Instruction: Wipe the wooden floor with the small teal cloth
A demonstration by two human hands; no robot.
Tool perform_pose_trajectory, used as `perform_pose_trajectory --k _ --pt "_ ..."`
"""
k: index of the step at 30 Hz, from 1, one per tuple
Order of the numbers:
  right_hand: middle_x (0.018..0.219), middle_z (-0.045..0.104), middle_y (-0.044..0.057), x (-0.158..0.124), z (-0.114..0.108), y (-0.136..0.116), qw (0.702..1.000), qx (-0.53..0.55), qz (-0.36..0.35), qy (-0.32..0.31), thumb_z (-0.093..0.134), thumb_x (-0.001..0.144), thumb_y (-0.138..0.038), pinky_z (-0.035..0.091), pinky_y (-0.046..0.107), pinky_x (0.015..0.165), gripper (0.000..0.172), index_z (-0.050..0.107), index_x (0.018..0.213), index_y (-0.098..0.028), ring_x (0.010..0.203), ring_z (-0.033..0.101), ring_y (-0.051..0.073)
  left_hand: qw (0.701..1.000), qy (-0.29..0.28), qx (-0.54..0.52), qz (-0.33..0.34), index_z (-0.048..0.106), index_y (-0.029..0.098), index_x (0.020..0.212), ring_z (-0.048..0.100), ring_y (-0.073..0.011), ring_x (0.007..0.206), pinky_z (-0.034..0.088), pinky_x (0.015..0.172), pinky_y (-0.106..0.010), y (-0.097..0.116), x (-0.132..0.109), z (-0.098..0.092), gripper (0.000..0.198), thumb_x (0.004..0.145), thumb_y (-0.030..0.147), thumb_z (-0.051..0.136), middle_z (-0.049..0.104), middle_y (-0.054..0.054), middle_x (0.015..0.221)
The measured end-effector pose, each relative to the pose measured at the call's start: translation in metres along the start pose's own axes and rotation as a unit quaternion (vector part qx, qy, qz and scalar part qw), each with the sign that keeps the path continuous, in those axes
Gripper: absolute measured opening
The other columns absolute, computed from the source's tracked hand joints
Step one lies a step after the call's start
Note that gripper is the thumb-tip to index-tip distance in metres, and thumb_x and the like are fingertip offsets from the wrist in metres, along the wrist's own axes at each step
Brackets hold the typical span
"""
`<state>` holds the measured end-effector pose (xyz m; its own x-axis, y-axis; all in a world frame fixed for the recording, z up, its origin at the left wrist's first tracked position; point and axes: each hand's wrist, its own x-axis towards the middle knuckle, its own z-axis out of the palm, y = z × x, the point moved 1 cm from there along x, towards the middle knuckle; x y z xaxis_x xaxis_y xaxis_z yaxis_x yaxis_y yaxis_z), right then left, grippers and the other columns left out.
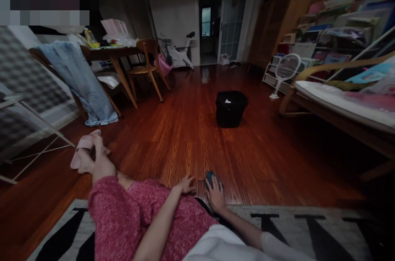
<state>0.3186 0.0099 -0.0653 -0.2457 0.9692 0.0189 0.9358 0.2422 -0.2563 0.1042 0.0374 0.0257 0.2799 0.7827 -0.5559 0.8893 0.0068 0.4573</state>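
Nr rug (288,228) edge, dk-teal item (210,178) is under R hand (216,196), fingers spread on it, can't tell if gripped, w/ L hand (185,185) unclenched by thigh (154,193) & blk bin (230,113) farther off.

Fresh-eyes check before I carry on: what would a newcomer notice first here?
Probably the black bin, standing on the glossy reddish floor just right of centre. Next come the pinkish-red trousers at the bottom, with the right hand over a small dark green object beyond them. At the left, pale blue jeans hang by the table.
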Motion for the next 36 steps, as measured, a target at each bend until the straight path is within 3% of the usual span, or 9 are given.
perform_pose_trajectory --k 5,10,13,16,19,22,30,33,36 --pt "0.163 0.032 0.006 0.048 -0.020 0.002 0.996 0.002 -0.081 -0.026 0.036 0.097 -0.027 0.018 0.047 0.121 0.055 0.042 0.152 -0.031 0.151 0.026 0.021 1.000 -0.007 0.015 -0.014 0.026 0.022 0.158 0.014 -0.0311 0.153 0.017 0.124 -0.045 0.004 -0.006 -0.002 0.085 0.086 0.054 0.058 0.010 -0.011 0.169" --pt "0.162 0.035 0.010 0.062 -0.045 0.097 0.997 -0.057 0.049 0.010 0.029 0.099 -0.029 0.023 0.047 0.119 0.055 0.041 0.153 -0.027 0.149 0.029 0.023 1.000 -0.007 0.010 -0.018 0.024 0.021 0.159 0.015 -0.0317 0.153 0.018 0.124 -0.043 0.006 -0.008 -0.004 0.087 0.085 0.052 0.059 0.008 -0.011 0.169" --pt "0.162 0.033 0.011 0.042 -0.052 0.154 0.985 -0.087 0.147 0.028 0.024 0.100 -0.033 0.022 0.048 0.119 0.057 0.037 0.155 -0.024 0.149 0.028 0.024 1.000 -0.002 0.008 -0.022 0.026 0.021 0.158 0.015 -0.0325 0.153 0.017 0.124 -0.044 0.006 -0.004 -0.003 0.089 0.083 0.053 0.062 0.010 -0.012 0.168" --pt "0.162 0.033 0.013 0.013 -0.050 0.179 0.972 -0.097 0.206 0.049 0.021 0.100 -0.035 0.022 0.050 0.119 0.059 0.035 0.156 -0.022 0.149 0.028 0.026 1.000 0.003 0.003 -0.020 0.028 0.024 0.157 0.015 -0.0330 0.153 0.015 0.124 -0.047 0.005 -0.001 -0.001 0.089 0.082 0.057 0.062 0.010 -0.011 0.168" --pt "0.160 0.035 0.017 -0.011 -0.038 0.166 0.962 -0.096 0.246 0.067 0.022 0.099 -0.035 0.021 0.056 0.118 0.061 0.035 0.156 -0.020 0.149 0.028 0.030 1.000 0.003 0.002 -0.017 0.029 0.024 0.157 0.017 -0.0327 0.152 0.016 0.124 -0.045 0.004 0.001 0.000 0.089 0.082 0.058 0.062 0.011 -0.011 0.168" --pt "0.161 0.033 0.016 -0.023 -0.022 0.125 0.967 -0.076 0.237 0.049 0.027 0.098 -0.034 0.019 0.059 0.117 0.061 0.035 0.156 -0.021 0.150 0.027 0.031 1.000 -0.002 0.006 -0.018 0.028 0.022 0.158 0.018 -0.0334 0.152 0.017 0.124 -0.044 0.002 0.001 -0.001 0.090 0.082 0.057 0.062 0.012 -0.011 0.168" --pt "0.165 0.027 0.009 -0.002 0.001 0.000 1.000 0.008 -0.022 -0.006 0.035 0.097 -0.030 0.015 0.053 0.121 0.058 0.037 0.155 -0.028 0.153 0.020 0.026 1.000 -0.008 0.009 -0.016 0.026 0.027 0.158 0.015 -0.0332 0.153 0.014 0.125 -0.047 0.000 0.001 0.000 0.091 0.082 0.063 0.059 0.010 -0.008 0.169" --pt "0.164 0.030 0.007 0.028 -0.011 -0.012 0.996 0.015 -0.086 -0.026 0.036 0.097 -0.027 0.017 0.049 0.121 0.057 0.040 0.153 -0.031 0.152 0.021 0.022 1.000 -0.006 0.009 -0.011 0.028 0.025 0.157 0.016 -0.0335 0.153 0.016 0.124 -0.046 0.000 0.000 0.001 0.091 0.082 0.064 0.059 0.011 -0.010 0.169" --pt "0.163 0.032 0.006 0.057 -0.033 0.007 0.996 0.000 -0.078 -0.037 0.036 0.097 -0.027 0.019 0.046 0.121 0.055 0.042 0.152 -0.031 0.151 0.025 0.021 1.000 -0.003 0.011 -0.014 0.028 0.023 0.158 0.018 -0.0329 0.152 0.019 0.123 -0.045 0.001 -0.002 0.000 0.088 0.083 0.059 0.059 0.011 -0.011 0.169"
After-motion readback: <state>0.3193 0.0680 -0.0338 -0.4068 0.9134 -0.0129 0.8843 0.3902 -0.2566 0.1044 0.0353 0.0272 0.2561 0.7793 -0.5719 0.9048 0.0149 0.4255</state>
